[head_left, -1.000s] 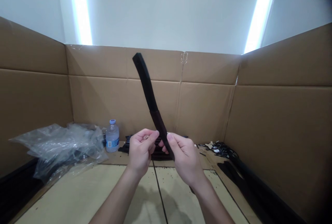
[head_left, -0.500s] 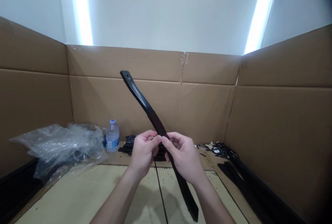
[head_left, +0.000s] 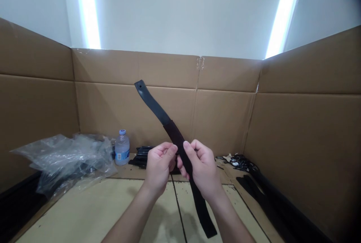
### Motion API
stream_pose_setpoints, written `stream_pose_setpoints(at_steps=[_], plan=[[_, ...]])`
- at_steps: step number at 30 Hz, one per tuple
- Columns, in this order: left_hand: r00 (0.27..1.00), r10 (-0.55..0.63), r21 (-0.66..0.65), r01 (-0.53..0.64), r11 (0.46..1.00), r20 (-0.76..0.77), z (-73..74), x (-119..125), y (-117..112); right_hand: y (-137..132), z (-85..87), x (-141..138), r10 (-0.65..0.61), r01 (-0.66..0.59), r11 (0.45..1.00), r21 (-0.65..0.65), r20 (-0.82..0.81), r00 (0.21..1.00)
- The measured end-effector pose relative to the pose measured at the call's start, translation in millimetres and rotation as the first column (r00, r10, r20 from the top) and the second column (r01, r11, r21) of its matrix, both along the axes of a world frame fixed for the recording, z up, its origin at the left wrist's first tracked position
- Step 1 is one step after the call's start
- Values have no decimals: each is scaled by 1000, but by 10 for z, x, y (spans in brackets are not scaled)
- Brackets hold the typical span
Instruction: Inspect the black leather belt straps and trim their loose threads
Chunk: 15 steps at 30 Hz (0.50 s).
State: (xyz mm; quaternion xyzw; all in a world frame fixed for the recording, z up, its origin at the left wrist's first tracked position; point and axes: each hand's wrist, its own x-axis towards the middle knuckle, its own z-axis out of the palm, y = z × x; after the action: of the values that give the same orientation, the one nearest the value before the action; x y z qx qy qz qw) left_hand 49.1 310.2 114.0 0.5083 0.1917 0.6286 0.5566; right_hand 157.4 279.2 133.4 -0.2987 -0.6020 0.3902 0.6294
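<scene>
A long, curved black strip [head_left: 153, 104] with a hole at its upper end is held up in front of me, tilted from upper left to lower right. A dark fabric sleeve [head_left: 174, 132] covers it from about the middle downward. My right hand [head_left: 201, 164] is closed around the sleeved part, thumb on its face. Thumb and fingers of my left hand [head_left: 159, 164] are pinched together at the sleeve's left edge; the exact grip is partly hidden. Below my left hand a thin black cord [head_left: 177, 205] runs down; its upper end is hidden.
Stacked black strips [head_left: 139, 156] lie behind my hands. Clear plastic bags [head_left: 76, 156] and a water bottle [head_left: 122, 149] stand left. Tangled black cords [head_left: 239, 162] and long black pieces [head_left: 270, 205] lie right. Cardboard walls [head_left: 135, 115] enclose the pale board [head_left: 93, 209].
The strip has turned so its broad face shows more, and its upper end has dropped slightly. My thumbs have moved apart, one to each side of the sleeve. The cord has shifted right.
</scene>
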Motion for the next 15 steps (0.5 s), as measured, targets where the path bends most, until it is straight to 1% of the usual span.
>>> stream_pose_setpoints(at_steps=[3, 5, 7, 10, 15], plan=[[999, -22, -35, 23, 999, 34, 33, -5, -16, 11, -15, -9, -43, 43, 999, -9, -7, 999], [995, -62, -75, 67, 995, 77, 75, -20, -29, 34, -27, -7, -46, 46, 999, -18, -36, 998], [991, -97, -105, 106, 989, 90, 117, -44, -44, 67, -36, 7, -45, 44, 999, -27, -69, 997], [993, -112, -125, 115, 985, 32, 158, -74, -72, 109, -36, 42, -46, 42, 998, -43, -92, 995], [988, -27, -118, 10, 993, -149, 163, -67, -108, 112, -18, 85, -29, 25, 999, -31, -110, 994]])
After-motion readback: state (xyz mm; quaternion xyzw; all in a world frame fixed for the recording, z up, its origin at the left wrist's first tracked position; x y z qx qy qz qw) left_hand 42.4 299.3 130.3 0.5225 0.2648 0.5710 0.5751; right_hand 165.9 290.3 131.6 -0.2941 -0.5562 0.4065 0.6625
